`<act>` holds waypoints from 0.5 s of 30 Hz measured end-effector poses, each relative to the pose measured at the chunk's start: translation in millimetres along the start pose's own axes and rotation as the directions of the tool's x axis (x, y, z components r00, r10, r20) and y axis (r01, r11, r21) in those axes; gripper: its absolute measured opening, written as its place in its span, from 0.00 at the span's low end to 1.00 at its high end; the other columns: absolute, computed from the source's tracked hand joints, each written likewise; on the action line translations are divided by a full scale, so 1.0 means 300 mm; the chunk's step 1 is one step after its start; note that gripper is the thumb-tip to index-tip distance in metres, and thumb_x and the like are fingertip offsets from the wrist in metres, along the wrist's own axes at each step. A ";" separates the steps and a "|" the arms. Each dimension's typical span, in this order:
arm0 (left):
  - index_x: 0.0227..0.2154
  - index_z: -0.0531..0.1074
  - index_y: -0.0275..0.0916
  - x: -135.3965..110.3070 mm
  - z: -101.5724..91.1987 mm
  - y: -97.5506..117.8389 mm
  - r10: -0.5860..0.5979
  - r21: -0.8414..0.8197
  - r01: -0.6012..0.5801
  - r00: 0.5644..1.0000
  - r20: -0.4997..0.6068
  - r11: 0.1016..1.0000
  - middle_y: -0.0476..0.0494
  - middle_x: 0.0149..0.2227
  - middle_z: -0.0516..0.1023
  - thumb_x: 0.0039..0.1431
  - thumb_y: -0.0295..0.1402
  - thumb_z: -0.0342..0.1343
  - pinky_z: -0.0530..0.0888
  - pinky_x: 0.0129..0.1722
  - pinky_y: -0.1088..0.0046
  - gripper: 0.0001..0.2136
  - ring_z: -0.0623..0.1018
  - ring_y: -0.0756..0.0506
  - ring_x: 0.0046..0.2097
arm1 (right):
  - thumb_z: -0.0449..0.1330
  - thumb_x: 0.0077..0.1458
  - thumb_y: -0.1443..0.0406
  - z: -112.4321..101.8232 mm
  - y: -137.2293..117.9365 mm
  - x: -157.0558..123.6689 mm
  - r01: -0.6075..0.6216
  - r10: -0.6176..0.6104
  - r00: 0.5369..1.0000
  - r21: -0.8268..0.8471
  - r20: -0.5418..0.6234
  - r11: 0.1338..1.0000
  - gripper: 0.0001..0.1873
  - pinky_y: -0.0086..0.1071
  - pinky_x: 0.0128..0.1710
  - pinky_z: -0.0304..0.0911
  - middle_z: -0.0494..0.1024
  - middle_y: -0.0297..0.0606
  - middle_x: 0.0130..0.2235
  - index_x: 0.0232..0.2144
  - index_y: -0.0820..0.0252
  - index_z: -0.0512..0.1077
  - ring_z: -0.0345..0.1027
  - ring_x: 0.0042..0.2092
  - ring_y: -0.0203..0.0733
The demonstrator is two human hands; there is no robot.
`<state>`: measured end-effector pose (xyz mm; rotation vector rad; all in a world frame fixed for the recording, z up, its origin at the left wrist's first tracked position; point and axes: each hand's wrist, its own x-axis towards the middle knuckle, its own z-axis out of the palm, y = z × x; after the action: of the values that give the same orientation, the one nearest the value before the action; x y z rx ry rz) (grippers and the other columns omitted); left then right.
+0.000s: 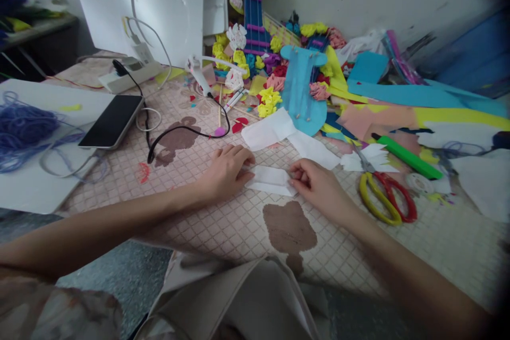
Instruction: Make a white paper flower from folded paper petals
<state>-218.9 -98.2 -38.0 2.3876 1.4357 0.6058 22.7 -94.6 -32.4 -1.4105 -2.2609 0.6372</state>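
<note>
A small white folded piece of paper or tissue (270, 179) lies on the patterned pink mat (223, 223) between my hands. My left hand (227, 171) rests palm down, its fingers curled over the piece's left end and pressing it to the mat. My right hand (319, 186) pinches the right end of the same piece between thumb and fingertips. Two larger white sheets (279, 130) lie just beyond the piece.
Yellow-and-red scissors (384, 194) and a green marker (406, 156) lie to the right. A heap of coloured foam shapes and paper flowers (303, 69) fills the back. A phone (112, 121), black cable (179, 135), glue gun (199, 75) and blue yarn (24, 127) sit left.
</note>
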 end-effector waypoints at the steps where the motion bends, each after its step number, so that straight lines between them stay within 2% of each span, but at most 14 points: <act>1: 0.38 0.68 0.39 0.004 0.000 -0.002 -0.009 -0.012 0.009 1.000 0.002 1.000 0.45 0.40 0.73 0.53 0.30 0.55 0.62 0.44 0.63 0.09 0.68 0.42 0.45 | 0.55 0.50 0.69 -0.004 -0.002 0.007 -0.004 0.004 1.000 -0.001 0.018 1.000 0.07 0.31 0.29 0.59 0.71 0.34 0.30 0.34 0.58 0.66 0.64 0.31 0.37; 5: 0.35 0.70 0.39 0.026 -0.004 -0.014 -0.031 -0.065 0.034 0.998 0.049 0.997 0.46 0.39 0.74 0.50 0.29 0.57 0.63 0.45 0.63 0.08 0.70 0.42 0.44 | 0.57 0.49 0.69 -0.022 -0.008 0.035 -0.024 0.022 0.994 0.017 0.104 1.000 0.04 0.30 0.28 0.57 0.70 0.33 0.28 0.31 0.58 0.68 0.62 0.29 0.35; 9: 0.31 0.71 0.38 0.044 -0.011 -0.023 -0.008 -0.120 0.016 0.998 0.064 0.993 0.46 0.36 0.74 0.49 0.29 0.58 0.65 0.41 0.66 0.05 0.70 0.44 0.41 | 0.57 0.49 0.68 -0.032 -0.012 0.049 -0.055 0.045 0.985 0.060 0.169 0.997 0.02 0.29 0.25 0.55 0.69 0.31 0.26 0.29 0.59 0.68 0.60 0.26 0.34; 15: 0.28 0.70 0.38 0.045 -0.018 -0.016 -0.010 -0.133 0.018 0.998 0.066 0.991 0.47 0.34 0.75 0.50 0.29 0.57 0.65 0.39 0.68 0.02 0.71 0.46 0.39 | 0.57 0.50 0.69 -0.025 -0.008 0.038 -0.016 0.006 0.991 0.078 0.134 0.997 0.01 0.29 0.26 0.54 0.69 0.31 0.28 0.28 0.59 0.67 0.60 0.27 0.33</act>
<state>-219.5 -84.0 -32.8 2.2709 1.3400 0.5953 20.3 -83.9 -24.0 -1.3810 -2.3037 0.8384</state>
